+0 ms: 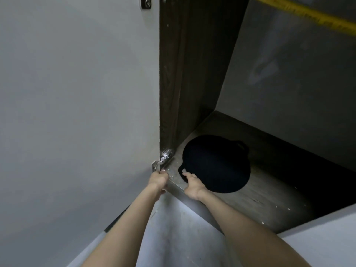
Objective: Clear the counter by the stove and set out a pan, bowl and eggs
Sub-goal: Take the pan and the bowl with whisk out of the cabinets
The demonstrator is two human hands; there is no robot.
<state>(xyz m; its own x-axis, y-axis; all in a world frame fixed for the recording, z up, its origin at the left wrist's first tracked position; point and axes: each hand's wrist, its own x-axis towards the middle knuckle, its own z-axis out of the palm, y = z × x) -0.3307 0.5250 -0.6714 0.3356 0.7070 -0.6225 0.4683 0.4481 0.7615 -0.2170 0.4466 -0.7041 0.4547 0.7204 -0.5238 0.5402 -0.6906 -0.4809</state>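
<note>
Right grip [192,185]: closed round the pan's [215,164] 7 o'clock handle.
Left grip [159,179]: door [77,93] edge is held.
Technique: pan should be lifted level.

A pale grey cabinet door [77,93] stands open and fills the left half of the frame. One metal hinge [145,2] sits at the top edge, and a second hinge [163,158] sits low at the centre. Right of the door rises a dark wood-grain side wall [183,74], which meets a grey back panel [289,93]. The cabinet floor [269,199] at lower right is flecked with white specks [263,222]. A yellow strip [312,17] slants across the upper right corner.
</note>
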